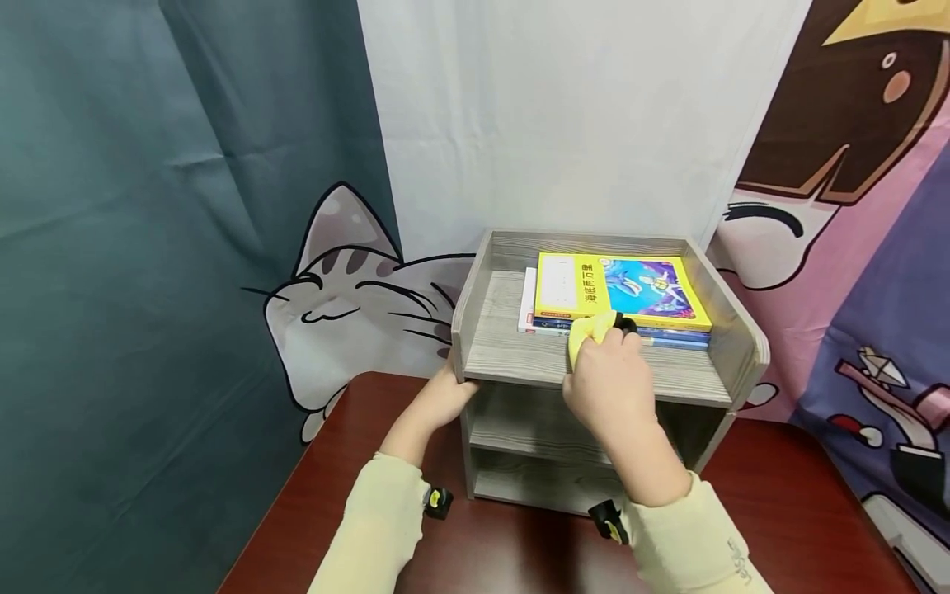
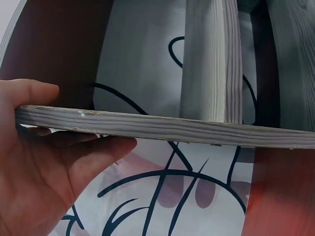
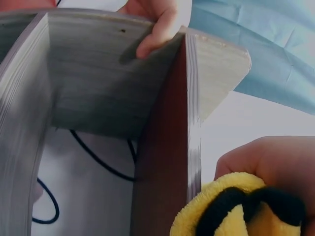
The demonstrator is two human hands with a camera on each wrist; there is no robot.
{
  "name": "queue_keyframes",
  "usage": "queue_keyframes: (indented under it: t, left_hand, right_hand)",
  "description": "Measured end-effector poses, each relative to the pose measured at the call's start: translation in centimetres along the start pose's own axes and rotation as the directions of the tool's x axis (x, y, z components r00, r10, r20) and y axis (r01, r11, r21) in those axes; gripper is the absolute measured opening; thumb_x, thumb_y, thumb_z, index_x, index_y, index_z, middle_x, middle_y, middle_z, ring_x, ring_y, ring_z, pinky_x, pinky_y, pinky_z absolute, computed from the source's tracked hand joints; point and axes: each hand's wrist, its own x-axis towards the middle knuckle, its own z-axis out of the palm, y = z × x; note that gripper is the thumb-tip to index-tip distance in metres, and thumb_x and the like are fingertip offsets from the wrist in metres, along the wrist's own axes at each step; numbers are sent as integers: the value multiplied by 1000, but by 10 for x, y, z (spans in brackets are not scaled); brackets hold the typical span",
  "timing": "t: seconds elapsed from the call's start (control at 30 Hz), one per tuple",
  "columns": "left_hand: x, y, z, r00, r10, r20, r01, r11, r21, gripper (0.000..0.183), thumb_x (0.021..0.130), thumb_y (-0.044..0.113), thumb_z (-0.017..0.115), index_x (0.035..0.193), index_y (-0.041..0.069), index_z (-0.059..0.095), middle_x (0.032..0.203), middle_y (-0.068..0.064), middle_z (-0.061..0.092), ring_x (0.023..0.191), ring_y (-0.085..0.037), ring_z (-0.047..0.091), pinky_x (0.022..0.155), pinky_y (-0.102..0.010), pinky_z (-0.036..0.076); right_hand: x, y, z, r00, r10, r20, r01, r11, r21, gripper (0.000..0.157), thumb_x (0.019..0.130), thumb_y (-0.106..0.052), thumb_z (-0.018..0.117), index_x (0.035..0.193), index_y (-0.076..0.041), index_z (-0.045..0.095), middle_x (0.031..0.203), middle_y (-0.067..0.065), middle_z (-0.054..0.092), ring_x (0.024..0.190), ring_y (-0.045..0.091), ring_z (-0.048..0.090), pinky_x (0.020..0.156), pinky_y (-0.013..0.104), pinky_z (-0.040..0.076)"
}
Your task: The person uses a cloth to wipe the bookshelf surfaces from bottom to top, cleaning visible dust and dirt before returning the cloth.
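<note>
A small grey wood-grain shelf (image 1: 505, 356) stands on the table. My left hand (image 1: 439, 399) grips its left side panel (image 2: 162, 125), the thumb on the inner face and the fingers along the outer face in the left wrist view. At the front edge of the top board, my right hand (image 1: 614, 381) holds a bunched yellow cloth (image 3: 221, 199) with black trim. Right behind that hand lies a stack of books, topped by a yellow-covered book (image 1: 567, 289) with a blue picture. My right fingertips are partly hidden by the cloth and the hand itself.
Beneath the top board are open compartments (image 1: 534, 425) with a middle board. The dark red table (image 1: 482, 553) extends on both sides of the shelf. Behind hang a white curtain (image 1: 579, 115) and printed cartoon cloths (image 1: 326, 305).
</note>
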Motion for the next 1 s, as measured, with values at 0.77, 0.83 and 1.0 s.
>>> queue_keyframes:
  t: [0.77,0.83,1.0]
  left_hand:
    - [-1,0,1,999,37,6,-37,999,12,60,93,22,49,145,10,21,142,-13,36,127,-26,37,100,-45,31]
    - [-1,0,0,999,35,11,-35,999,10,60,93,22,48,146,10,21,143,-13,35,126,-25,37,100,-45,31]
    - [-2,1,-2,1000,26,16,-26,999,27,58,93,22,47,145,10,23,141,-12,38,123,-24,41,99,-44,33]
  right_hand:
    - [18,-41,-4,960,-82,267,18,972,234,51,77,-27,64,122,-2,58,108,21,46,94,34,39,68,44,42]
    - [20,-44,-3,957,-92,277,16,964,264,52,77,-28,62,123,-4,58,109,20,46,95,33,40,70,44,42]
    - [24,-56,0,954,-99,282,6,950,311,52,76,-28,61,123,-7,59,106,18,46,94,32,41,67,42,42]
